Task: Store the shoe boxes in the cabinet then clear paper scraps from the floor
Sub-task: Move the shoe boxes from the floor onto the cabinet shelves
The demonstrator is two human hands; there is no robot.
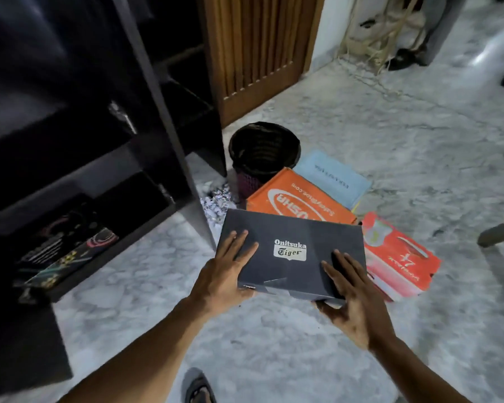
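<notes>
Both the left hand (226, 276) and right hand (354, 301) pinch the shoe box (303, 228) by its near corners, long axis sideways. Open floor (157, 286) lies leftward toward the cabinet (70, 170).

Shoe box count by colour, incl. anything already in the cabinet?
dark grey box: 1, held by left hand and right hand
orange box: 1
light blue box: 1
red box: 1
black patterned box: 1, on the lower shelf of the cabinet
Total: 5
</notes>
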